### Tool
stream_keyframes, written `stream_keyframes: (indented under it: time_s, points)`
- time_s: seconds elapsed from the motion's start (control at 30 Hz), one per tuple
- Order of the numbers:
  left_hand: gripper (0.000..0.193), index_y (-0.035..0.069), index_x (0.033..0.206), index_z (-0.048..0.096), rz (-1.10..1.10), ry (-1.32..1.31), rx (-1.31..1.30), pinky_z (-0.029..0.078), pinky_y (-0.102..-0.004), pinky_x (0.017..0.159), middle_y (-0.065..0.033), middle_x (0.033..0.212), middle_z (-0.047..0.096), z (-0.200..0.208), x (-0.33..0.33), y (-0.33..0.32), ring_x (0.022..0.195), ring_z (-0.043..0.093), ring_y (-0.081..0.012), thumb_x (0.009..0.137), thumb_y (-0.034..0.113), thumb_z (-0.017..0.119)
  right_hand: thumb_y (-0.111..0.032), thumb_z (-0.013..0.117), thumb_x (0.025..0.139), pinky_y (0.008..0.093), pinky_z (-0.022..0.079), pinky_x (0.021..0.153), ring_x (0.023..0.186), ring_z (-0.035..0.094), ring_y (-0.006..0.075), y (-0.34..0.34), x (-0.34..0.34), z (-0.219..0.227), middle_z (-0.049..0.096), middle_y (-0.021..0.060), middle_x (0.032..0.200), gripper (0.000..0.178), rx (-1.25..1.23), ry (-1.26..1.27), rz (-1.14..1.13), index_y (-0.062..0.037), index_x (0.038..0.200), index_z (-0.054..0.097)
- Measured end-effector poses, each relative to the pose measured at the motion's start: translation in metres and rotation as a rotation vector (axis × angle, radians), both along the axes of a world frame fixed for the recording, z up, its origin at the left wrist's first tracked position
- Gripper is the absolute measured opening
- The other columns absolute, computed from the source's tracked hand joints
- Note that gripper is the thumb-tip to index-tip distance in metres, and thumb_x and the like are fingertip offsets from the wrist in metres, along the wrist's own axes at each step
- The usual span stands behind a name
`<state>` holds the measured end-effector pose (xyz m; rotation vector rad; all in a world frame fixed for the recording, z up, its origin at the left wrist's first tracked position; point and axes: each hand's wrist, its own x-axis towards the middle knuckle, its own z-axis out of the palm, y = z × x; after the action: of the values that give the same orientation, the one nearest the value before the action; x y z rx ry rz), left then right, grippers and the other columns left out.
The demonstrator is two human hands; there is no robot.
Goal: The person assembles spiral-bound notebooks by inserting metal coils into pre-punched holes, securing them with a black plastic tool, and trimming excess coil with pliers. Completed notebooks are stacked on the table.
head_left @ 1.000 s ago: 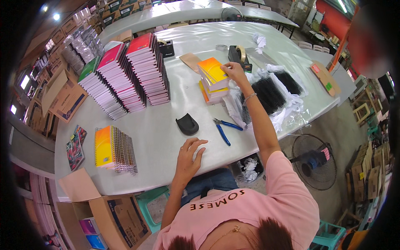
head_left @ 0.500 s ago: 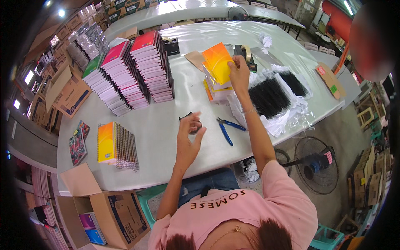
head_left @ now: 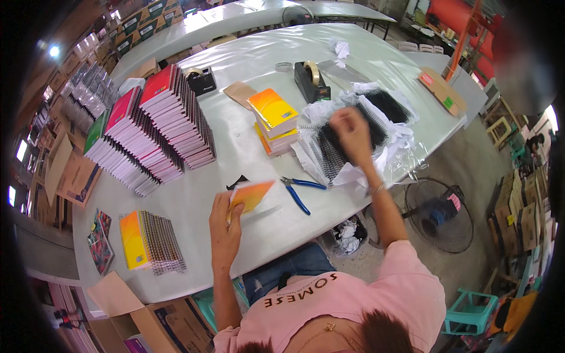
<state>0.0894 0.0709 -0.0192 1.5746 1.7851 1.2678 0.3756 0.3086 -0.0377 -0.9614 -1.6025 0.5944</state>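
My left hand point(head_left: 226, 226) grips a small orange-and-yellow notebook point(head_left: 252, 197) above the near part of the table, tilted and slightly blurred. Over a pile of black spiral binding coils point(head_left: 336, 154) on crumpled white paper, my right hand point(head_left: 353, 132) has its fingers curled together; whether a coil is between them is hidden. A short stack of yellow-orange notebooks point(head_left: 273, 112) stands left of the coils. Blue-handled pliers point(head_left: 300, 194) lie on the table between my hands, and a small black object point(head_left: 237, 181) is partly behind the held notebook.
Tall stacks of spiral notebooks point(head_left: 170, 117) rise at the left. Nearer me sit coil-bound yellow notebooks point(head_left: 150, 241) and dark patterned booklets point(head_left: 101, 241). Tape dispensers point(head_left: 310, 82) stand farther back. An open carton point(head_left: 170, 320) is at lower left, a floor fan point(head_left: 438, 215) at right.
A yellow-orange notebook has passed from my right hand at the stack into my left hand, which was empty. My right hand has shifted right, onto the coils. The view has turned slightly.
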Motion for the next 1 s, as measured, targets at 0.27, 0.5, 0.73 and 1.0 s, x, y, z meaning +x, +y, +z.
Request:
stream_keyframes:
  time_s: [0.27, 0.5, 0.73, 1.0]
  points:
    - [0.028, 0.009, 0.111, 0.06, 0.065, 0.694, -0.219, 0.029, -0.0545, 0.108, -0.0088, 0.102, 0.057, -0.007, -0.008, -0.04, 0.108, 0.056, -0.0276, 0.086, -0.004, 0.053, -0.021, 0.073, 0.08, 0.0453, 0.051, 0.089, 0.099, 0.065, 0.0343, 0.203, 0.206, -0.079, 0.071, 0.0137, 0.099, 0.025, 0.039, -0.646, -0.747, -0.011, 0.102, 0.071]
    - [0.026, 0.012, 0.108, 0.059, 0.228, 0.725, -0.259, 0.006, -0.0689, 0.116, -0.0053, 0.116, 0.052, -0.03, 0.005, -0.048, 0.124, 0.047, -0.0262, 0.085, 0.002, 0.057, -0.017, 0.079, 0.075, 0.0407, 0.054, 0.078, 0.086, 0.069, 0.032, 0.226, 0.223, -0.097, 0.071, 0.0157, 0.087, 0.021, -0.005, -0.707, -0.462, -0.0033, 0.09, 0.072]
    - [0.046, 0.011, 0.1, 0.06, 0.372, 0.608, -0.102, 0.004, -0.0722, 0.113, -0.008, 0.121, 0.048, -0.046, 0.02, -0.04, 0.127, 0.041, -0.0301, 0.076, 0.045, 0.079, -0.015, 0.071, 0.082, 0.0481, 0.051, 0.083, 0.095, 0.066, 0.036, 0.218, 0.218, -0.083, 0.069, 0.0158, 0.095, 0.014, -0.057, -0.735, -0.541, -0.0077, 0.093, 0.069]
    - [0.055, 0.01, 0.092, 0.056, 0.45, 0.595, 0.063, 0.014, -0.0677, 0.111, -0.0085, 0.115, 0.049, -0.063, 0.019, -0.03, 0.12, 0.045, -0.0304, 0.068, 0.051, 0.085, -0.013, 0.058, 0.091, 0.0494, 0.051, 0.085, 0.096, 0.064, 0.0386, 0.201, 0.183, -0.033, 0.061, 0.0214, 0.102, 0.019, 0.005, -0.776, -0.762, -0.0111, 0.104, 0.072]
